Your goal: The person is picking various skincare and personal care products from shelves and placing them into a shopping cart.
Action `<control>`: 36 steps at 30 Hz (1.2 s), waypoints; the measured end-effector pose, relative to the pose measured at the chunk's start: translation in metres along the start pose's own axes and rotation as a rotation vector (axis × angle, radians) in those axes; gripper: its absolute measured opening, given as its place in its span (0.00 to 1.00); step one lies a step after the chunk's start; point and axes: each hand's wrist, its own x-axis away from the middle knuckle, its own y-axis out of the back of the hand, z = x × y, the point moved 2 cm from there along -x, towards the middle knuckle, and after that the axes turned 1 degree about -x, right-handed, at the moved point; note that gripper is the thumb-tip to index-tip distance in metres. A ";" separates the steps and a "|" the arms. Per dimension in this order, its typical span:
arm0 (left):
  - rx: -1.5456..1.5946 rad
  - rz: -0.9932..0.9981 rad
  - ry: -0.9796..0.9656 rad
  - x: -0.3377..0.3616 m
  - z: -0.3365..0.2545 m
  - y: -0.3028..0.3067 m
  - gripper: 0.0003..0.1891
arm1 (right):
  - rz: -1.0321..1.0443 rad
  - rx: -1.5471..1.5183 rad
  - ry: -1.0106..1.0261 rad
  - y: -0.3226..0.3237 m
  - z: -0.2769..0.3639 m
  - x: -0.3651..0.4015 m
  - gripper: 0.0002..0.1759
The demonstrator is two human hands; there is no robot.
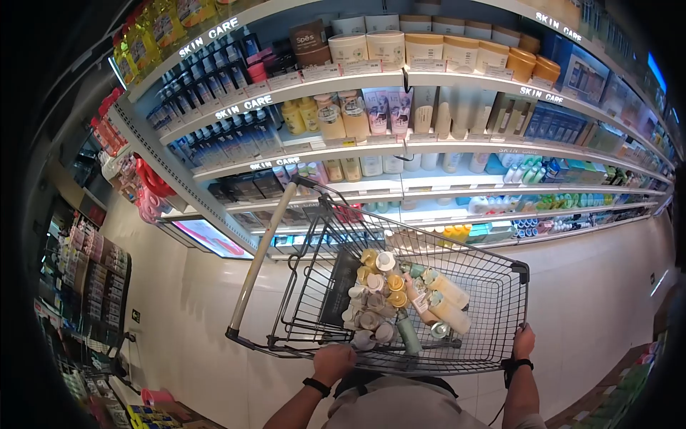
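Shopping cart [493, 307] stands on the aisle floor [586, 300], beside the skin-care shelves [429, 146]. Capped bottles [375, 300] lie heaped mid-basket, reaching toward its near edge. The right hand [525, 342] grasps the near corner opposite the handle [262, 264]; the left hand [334, 363] curls at the near edge—whether its fingers grip, I cannot tell.

White shelves [350, 152] with glowing "SKIN CARE" signs [243, 107] line the far side above a pale floor [586, 279]; a lit panel [214, 236] and a stocked rack [93, 268] stand left.
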 end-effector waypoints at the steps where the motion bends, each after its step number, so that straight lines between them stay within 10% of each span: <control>1: 0.000 -0.001 -0.008 -0.005 -0.006 -0.003 0.09 | -0.018 -0.018 -0.017 0.004 -0.012 0.000 0.14; 13: 0.025 0.294 -0.145 -0.051 -0.102 -0.015 0.13 | -0.171 0.046 -0.216 0.041 -0.123 0.019 0.11; 17: -0.030 0.192 -0.562 -0.051 -0.107 -0.047 0.10 | -0.180 0.072 -0.313 0.049 -0.158 0.027 0.11; 27: -0.036 0.158 -0.722 -0.098 -0.150 -0.036 0.10 | -0.245 -0.019 -0.522 0.020 -0.291 0.046 0.14; 32: 0.030 0.147 -0.832 -0.127 -0.147 -0.053 0.07 | -0.291 0.032 -0.685 0.069 -0.228 0.085 0.27; 36: -0.018 0.143 -0.906 -0.143 -0.163 -0.080 0.08 | -0.493 -0.038 -0.126 0.070 -0.196 0.060 0.26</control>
